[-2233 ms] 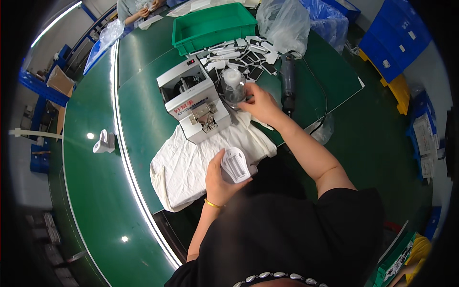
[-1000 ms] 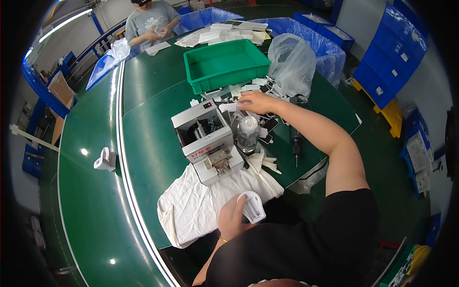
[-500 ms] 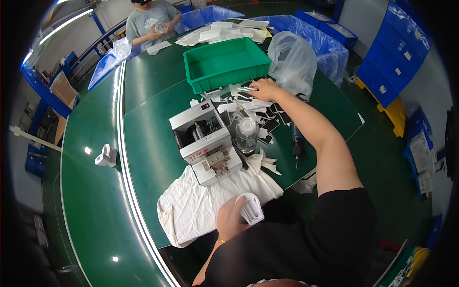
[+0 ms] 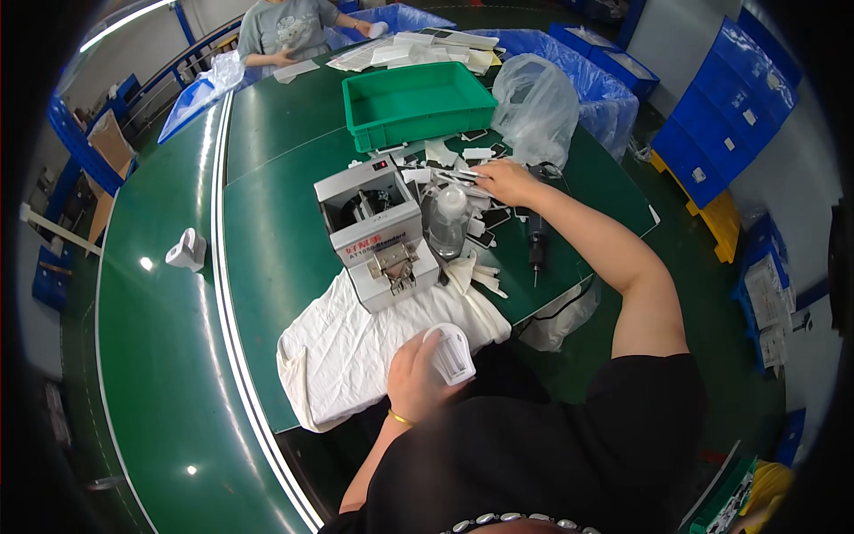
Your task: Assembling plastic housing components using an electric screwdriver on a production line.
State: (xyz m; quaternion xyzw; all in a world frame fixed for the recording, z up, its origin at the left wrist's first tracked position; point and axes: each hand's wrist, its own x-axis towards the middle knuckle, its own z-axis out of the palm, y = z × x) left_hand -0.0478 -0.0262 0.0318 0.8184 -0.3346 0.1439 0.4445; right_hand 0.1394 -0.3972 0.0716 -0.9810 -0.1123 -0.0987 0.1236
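My left hand (image 4: 411,374) is closed round a white plastic housing (image 4: 454,354) with a rounded end and a recessed inside, just above a white cloth (image 4: 351,347). On the far side of the table my right hand (image 4: 505,182) reaches over a scattered heap of small white and black flat pieces (image 4: 494,216). Its fingers are pinched on a thin white piece (image 4: 474,173), whose exact kind I cannot make out. Left of that heap stand a clear plastic bottle (image 4: 447,224) and a grey screw feeder (image 4: 374,227). An electric screwdriver (image 4: 536,238) lies under my right forearm.
Behind the heap sits a green bin (image 4: 422,133), with a clear plastic bag (image 4: 535,107) beside it. White parts (image 4: 418,52) are piled at the far edge, near a co-worker (image 4: 285,36). Another white housing (image 4: 187,250) rests left of the light strip. Blue bins (image 4: 729,102) stand at right.
My right hand has drawn slightly nearer over the heap, the white piece still at its fingertips. My left hand keeps the housing. The co-worker's arm now stretches right with a white object. The view has shifted.
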